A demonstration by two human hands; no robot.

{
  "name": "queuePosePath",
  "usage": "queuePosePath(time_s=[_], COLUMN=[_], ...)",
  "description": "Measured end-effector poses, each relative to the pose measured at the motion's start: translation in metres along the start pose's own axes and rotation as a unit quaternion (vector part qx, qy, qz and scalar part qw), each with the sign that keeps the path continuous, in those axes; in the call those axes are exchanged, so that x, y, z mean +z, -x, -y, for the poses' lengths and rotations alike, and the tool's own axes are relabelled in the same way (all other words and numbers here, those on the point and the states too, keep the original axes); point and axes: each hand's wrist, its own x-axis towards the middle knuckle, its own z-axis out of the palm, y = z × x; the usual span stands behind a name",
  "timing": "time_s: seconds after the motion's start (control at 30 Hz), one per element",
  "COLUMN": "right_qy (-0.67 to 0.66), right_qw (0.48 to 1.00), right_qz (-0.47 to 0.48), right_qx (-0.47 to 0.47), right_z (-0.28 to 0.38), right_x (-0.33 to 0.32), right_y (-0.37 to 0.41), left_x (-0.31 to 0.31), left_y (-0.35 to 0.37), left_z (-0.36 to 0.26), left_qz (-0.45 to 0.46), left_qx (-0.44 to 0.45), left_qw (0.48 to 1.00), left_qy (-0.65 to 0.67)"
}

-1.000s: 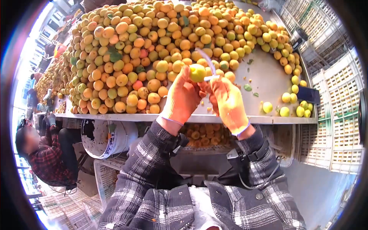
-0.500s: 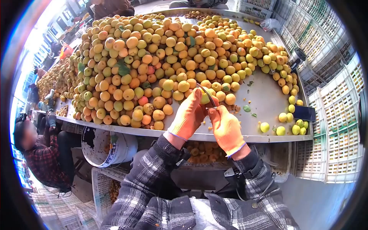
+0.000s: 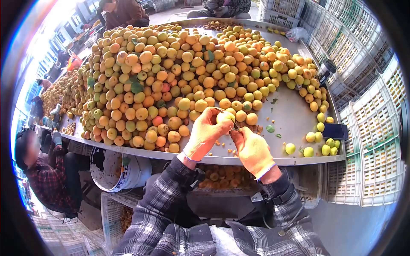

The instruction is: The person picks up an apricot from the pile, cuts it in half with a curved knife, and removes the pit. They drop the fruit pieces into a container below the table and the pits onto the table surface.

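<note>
My left hand [image 3: 206, 133], in an orange glove, is wrapped round a yellow-green fruit [image 3: 225, 117] above the table's front edge. Close on its right, my right hand [image 3: 253, 150], gloved in orange too, pinches a thin dark tool, perhaps a knife, whose tip end is against the fruit. The blade is partly hidden by the fingers. Behind both hands a large heap of yellow-orange fruit [image 3: 145, 81] covers the left and middle of the metal table [image 3: 294, 112]. Small orange scraps lie on the metal around the hands.
Several yellow-green fruits [image 3: 308, 152] and a dark phone [image 3: 335, 131] sit at the right. Crates [image 3: 371, 149] are stacked beyond. A white bucket [image 3: 143, 173] stands below the front edge; cut fruit [image 3: 224, 177] lies under it. A co-worker [image 3: 51, 170] sits left, others behind.
The view has tilted up a little, so the table sits lower in it. My left hand has turned and its fingers now wrap over the fruit; the tool shows less.
</note>
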Motion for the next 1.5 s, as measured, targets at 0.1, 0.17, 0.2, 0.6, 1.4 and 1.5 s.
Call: queuePosePath(time_s=[0.1, 0.17, 0.2, 0.6, 1.4, 1.5], right_qy=[-0.023, 0.011, 0.013, 0.047, -0.48, -0.368], right_qw=[0.999, 0.999, 0.998, 0.998, 0.854, 0.924], right_qz=[-0.034, -0.049, -0.05, -0.039, 0.073, 0.007], right_qx=[0.003, 0.021, 0.019, -0.001, 0.185, 0.104], right_z=[0.004, 0.004, 0.005, 0.01, 0.03, 0.012], right_x=[0.01, 0.013, 0.013, 0.018, 0.021, 0.032], right_y=[0.002, -0.001, -0.001, -0.003, 0.014, 0.005], left_x=[0.01, 0.023, 0.027, 0.009, 0.015, 0.016], left_y=[0.002, 0.002, 0.005, 0.006, -0.004, -0.011], left_z=[0.018, 0.015, 0.006, 0.003, -0.003, 0.01], left_qz=[0.034, 0.055, 0.076, 0.002, 0.02, -0.012], left_qx=[-0.007, -0.084, -0.125, 0.026, 0.02, 0.051], left_qw=[0.97, 0.908, 0.882, 0.994, 0.999, 0.993], left_qy=[0.239, 0.406, 0.448, 0.103, 0.034, 0.11])
